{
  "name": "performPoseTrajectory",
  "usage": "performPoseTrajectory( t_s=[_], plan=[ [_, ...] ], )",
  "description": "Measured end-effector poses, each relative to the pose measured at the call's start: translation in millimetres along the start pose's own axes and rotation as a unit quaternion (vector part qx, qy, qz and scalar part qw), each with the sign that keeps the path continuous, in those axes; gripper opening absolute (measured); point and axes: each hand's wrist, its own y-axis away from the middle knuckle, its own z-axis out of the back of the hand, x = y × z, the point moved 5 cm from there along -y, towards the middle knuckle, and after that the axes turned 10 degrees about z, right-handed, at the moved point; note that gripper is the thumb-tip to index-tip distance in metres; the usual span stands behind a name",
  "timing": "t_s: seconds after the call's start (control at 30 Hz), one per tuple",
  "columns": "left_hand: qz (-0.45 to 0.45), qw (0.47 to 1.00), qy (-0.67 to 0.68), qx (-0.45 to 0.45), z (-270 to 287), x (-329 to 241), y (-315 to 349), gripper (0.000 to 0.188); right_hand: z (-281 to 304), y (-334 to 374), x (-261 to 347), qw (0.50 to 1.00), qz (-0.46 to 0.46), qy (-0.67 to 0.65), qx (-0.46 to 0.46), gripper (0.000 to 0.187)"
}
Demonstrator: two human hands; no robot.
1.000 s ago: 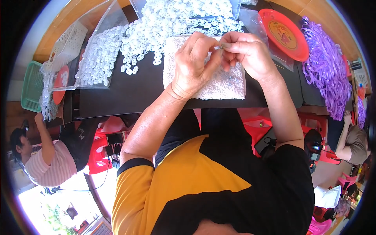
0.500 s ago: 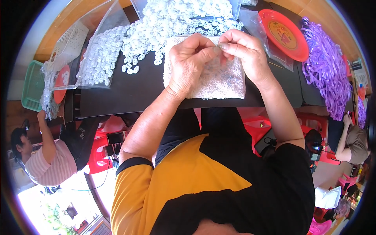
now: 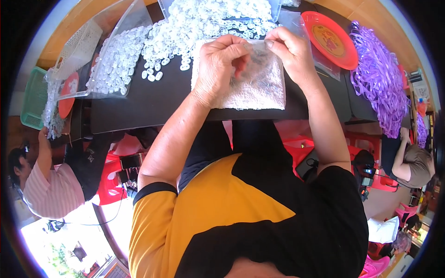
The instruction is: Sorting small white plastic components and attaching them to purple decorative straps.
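Both my hands are over a folded white towel (image 3: 255,95) that lies near the table's front edge. My left hand (image 3: 220,67) is above the towel's left part, its fingers curled in and closed. Thumb and forefinger of my right hand (image 3: 294,51) are pinched together near the towel's far right corner. Whatever either hand holds is too small or hidden to make out. Thin dark-grey bits show on the towel between the hands. Just beyond it spreads a heap of small white oval pieces (image 3: 185,34) with holes.
A clear bin (image 3: 113,65) of similar pieces lies at the left, near a green basket (image 3: 33,104). At the right are a red plate (image 3: 329,39) and a pile of purple ribbons (image 3: 378,78). One person (image 3: 58,190) sits at the left, another (image 3: 412,164) at the right.
My hands have moved apart: the right has gone up and away from the left, whose fingertips were close to it. The whole view has shifted slightly.
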Motion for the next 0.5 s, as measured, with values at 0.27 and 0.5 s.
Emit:
performPoseTrajectory(
  t_s=[0.27, 0.5],
  plan=[
    [-0.009, 0.997, 0.073, -0.020, 9.4, -3.5, -1.7, 0.014, 1.8, -5.9, -15.6, 0.973, 0.067, 0.220, 0.004, 0.006],
    [-0.005, 0.998, 0.060, -0.015, 10.2, -0.4, -1.4, 0.017, -7.7, -3.5, -22.4, 0.967, 0.058, 0.249, 0.004, 0.006]
  ],
)
